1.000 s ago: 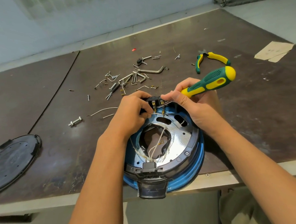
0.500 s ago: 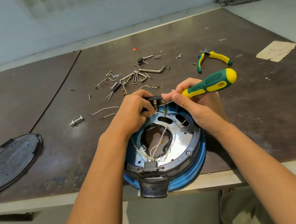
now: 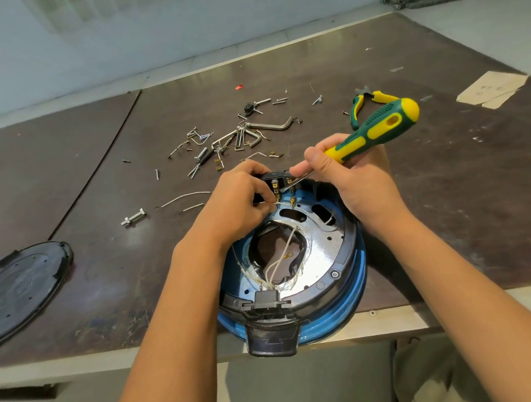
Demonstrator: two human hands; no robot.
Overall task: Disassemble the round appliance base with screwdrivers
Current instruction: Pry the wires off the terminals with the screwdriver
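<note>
Inside round appliance base (image 3: pixel 351 284), white wires (image 3: pixel 279 259), brass terminals (image 3: pixel 293 202), screwdriver (image 3: pixel 375 129) tip.

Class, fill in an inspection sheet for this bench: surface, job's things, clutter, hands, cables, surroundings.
Surface: dark worktop, scuffed.
Job's things: round appliance base overhangs the near edge; black cover lies apart, left.
Clutter: hex keys among screws, bolt, pliers, paper scrap.
Hands: left hand pinches a white wire at the terminals; right hand grips the screwdriver, tip there too.
Cables: white leads inside the base; loose wire on the worktop.
Surroundings: pale wall behind.
</note>
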